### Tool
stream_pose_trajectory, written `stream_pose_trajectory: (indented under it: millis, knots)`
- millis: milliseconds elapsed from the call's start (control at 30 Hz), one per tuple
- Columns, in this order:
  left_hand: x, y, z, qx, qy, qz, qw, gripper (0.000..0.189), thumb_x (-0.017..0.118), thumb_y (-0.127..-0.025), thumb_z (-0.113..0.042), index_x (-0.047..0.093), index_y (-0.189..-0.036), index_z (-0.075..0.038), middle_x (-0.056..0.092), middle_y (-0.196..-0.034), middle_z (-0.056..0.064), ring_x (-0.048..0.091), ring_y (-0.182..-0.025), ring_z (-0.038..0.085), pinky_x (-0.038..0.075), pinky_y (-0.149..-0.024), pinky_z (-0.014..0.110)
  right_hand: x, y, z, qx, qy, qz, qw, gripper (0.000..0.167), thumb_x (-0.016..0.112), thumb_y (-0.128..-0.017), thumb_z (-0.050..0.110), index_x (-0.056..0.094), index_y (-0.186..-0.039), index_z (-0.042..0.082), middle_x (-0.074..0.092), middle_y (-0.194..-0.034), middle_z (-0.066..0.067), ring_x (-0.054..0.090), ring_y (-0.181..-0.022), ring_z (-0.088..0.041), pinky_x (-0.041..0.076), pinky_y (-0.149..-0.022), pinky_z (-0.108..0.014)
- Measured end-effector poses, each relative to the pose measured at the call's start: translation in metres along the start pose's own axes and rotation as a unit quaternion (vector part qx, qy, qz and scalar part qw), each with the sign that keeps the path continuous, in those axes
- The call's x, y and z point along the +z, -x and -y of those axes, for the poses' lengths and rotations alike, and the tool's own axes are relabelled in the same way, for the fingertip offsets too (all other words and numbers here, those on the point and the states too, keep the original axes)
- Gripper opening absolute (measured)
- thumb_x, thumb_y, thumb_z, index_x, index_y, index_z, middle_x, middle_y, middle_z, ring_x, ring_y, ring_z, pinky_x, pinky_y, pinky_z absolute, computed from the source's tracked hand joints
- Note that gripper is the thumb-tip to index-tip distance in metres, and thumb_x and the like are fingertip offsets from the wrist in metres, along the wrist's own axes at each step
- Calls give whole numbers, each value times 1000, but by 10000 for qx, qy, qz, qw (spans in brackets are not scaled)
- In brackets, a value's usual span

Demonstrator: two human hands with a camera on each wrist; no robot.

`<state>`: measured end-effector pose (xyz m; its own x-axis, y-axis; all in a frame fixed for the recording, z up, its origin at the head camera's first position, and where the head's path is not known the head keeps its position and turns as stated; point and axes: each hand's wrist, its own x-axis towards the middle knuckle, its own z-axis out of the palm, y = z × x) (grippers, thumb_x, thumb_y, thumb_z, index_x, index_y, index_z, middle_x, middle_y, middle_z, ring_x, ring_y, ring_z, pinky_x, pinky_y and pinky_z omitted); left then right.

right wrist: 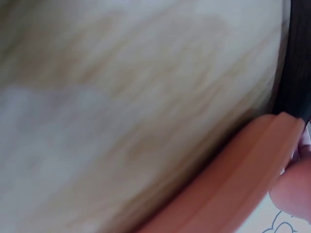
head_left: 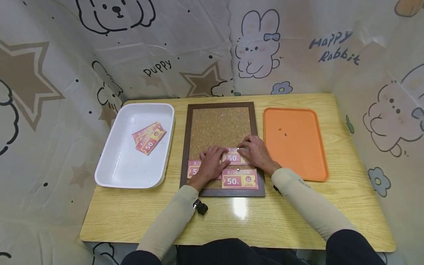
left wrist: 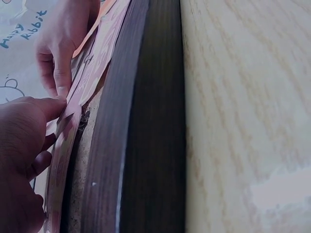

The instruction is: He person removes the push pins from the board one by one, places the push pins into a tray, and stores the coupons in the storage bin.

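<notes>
In the head view, a pink-and-yellow paper coupon (head_left: pixel 233 158) printed with 50 lies on the framed corkboard (head_left: pixel 218 125). My left hand (head_left: pixel 212 162) holds its left side, thumb and index finger spread along that edge. My right hand (head_left: pixel 258 152) reaches in from the right, its thumb and a finger around a small pushpin (head_left: pixel 238 148) at the coupon's top edge. Directly below is another coupon (head_left: pixel 240 180) with a pin at its top. A further coupon (head_left: pixel 193 169) at the board's left is partly covered by my left hand. The left wrist view shows both hands' fingertips close together over the coupons.
Left of the board stands a white plastic tray (head_left: pixel 129 173) with a few overlapping coupons (head_left: pixel 149 139). To the right lies an orange tray (head_left: pixel 294 154) with a few tiny pins near its upper left. The board's dark wooden frame (left wrist: pixel 131 116) rests on a wood-grain table (head_left: pixel 132 217).
</notes>
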<state>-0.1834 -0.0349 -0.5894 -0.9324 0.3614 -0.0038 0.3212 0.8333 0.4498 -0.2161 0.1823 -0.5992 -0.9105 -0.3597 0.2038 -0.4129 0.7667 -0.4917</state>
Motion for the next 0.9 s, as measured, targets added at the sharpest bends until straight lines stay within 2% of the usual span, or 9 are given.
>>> stream_pose_trajectory:
  millis: [333, 567, 900]
  knots:
    - [1, 0, 1, 16, -64, -14, 10000, 42, 63, -90, -45, 57, -126, -23, 58, -121, 0, 50, -111, 20, 30, -88, 46, 0, -1, -2, -105, 101, -81, 9999, 15, 73, -86, 29, 77, -94, 17, 61, -100, -6, 54, -96, -27, 41, -89, -46]
    - [0, 1, 0, 5, -54, 15, 10000, 42, 63, -90, -45, 58, -126, -23, 58, -121, 0, 49, -112, 20, 29, -87, 46, 0, -1, -1, -167, 303, -79, 9994, 14, 71, -87, 31, 76, -93, 19, 62, -97, -3, 56, -97, -26, 40, -94, -49]
    - [0, 0, -1, -32, -142, 8, 9999, 43, 62, -90, -47, 58, -126, -23, 57, -120, -1, 49, -112, 19, 29, -87, 45, 0, -2, -2, -682, 712, -218, 9949, 15, 68, -89, 28, 74, -93, 15, 63, -99, -5, 60, -99, -25, 40, -98, -52]
